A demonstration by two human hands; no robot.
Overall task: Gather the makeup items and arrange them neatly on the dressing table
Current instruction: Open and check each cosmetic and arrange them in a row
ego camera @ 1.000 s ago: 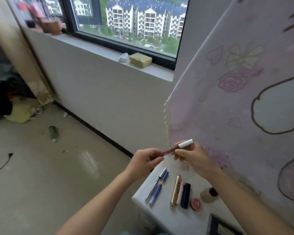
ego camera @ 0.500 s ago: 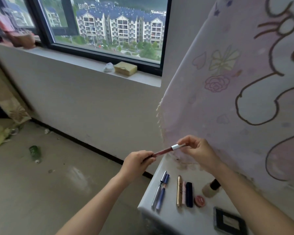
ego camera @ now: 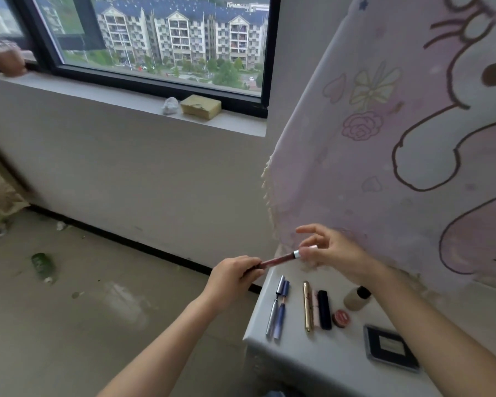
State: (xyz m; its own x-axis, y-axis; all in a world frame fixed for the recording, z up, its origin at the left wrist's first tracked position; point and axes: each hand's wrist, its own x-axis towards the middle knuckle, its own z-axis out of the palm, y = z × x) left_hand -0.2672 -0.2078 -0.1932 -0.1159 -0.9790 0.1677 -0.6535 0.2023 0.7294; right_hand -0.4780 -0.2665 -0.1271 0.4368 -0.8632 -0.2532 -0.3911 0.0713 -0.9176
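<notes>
A slim dark-red lip gloss tube [ego camera: 278,258] with a silver-white cap hangs over the far left corner of the white dressing table [ego camera: 312,358]. My left hand [ego camera: 232,277] grips its lower end. At the cap end my right hand [ego camera: 332,250] pinches with thumb and a finger, the index finger lifted straight. In a row on the table lie a silver mascara [ego camera: 274,309], a blue tube [ego camera: 281,310], a gold tube [ego camera: 307,306], a pink tube [ego camera: 315,308], a black lipstick [ego camera: 324,309], a red round pot [ego camera: 341,318], a beige foundation bottle [ego camera: 355,298] and a black compact [ego camera: 390,346].
A pink cartoon cloth [ego camera: 398,138] hangs on the wall behind the table. The window sill carries a yellowish block [ego camera: 201,106] and a crumpled white lump [ego camera: 170,106]. A green bottle [ego camera: 43,265] lies on the bare floor at the left.
The view has turned right and up. My right hand's fingers have spread at the cap, the index finger lifting. The tube stays between both hands above the table's corner.
</notes>
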